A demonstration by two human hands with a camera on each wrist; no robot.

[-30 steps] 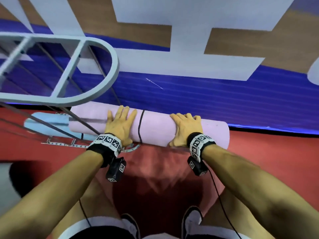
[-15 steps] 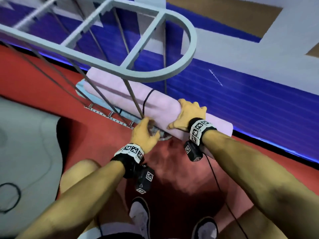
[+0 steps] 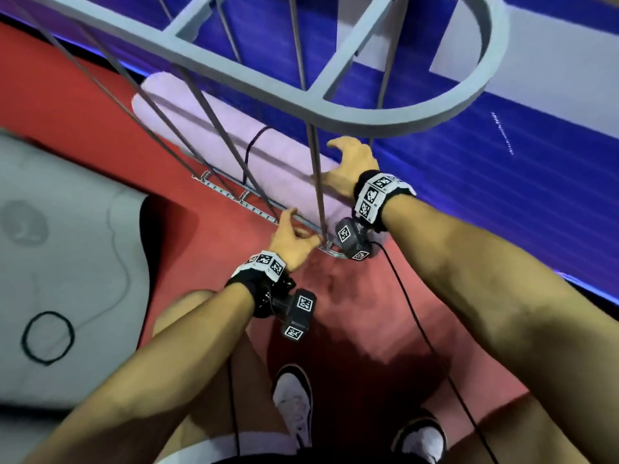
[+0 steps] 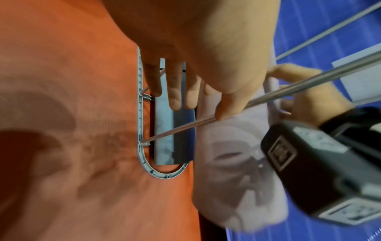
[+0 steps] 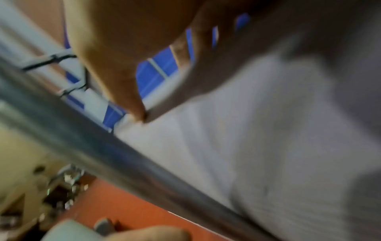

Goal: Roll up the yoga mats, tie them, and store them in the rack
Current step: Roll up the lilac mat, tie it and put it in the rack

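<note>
A rolled pink mat [image 3: 274, 155] with a black tie [image 3: 249, 152] round it lies on the red floor, along the far side of the grey rack's base [image 3: 234, 195]. A rolled blue mat [image 4: 173, 138] lies inside that base. My right hand [image 3: 348, 165] rests on the pink mat's near end, thumb lifted and fingers spread over the top. My left hand [image 3: 294, 234] is low at the base's rounded end, fingers relaxed and holding nothing, thumb against a metal rod [image 4: 288, 88]. The right wrist view is blurred.
The rack's oval top frame [image 3: 234, 72] hangs over the mats, with thin rods slanting down to the base. A grey mat [image 3: 83, 246] lies flat at the left with a black elastic loop [image 3: 47, 336] on it. A blue padded wall runs behind. My shoes [image 3: 294, 403] stand close below.
My left hand came off the pink mat and dropped to the rack's base. My right hand shifted to the mat's near end. The view swung left and closer to the rack.
</note>
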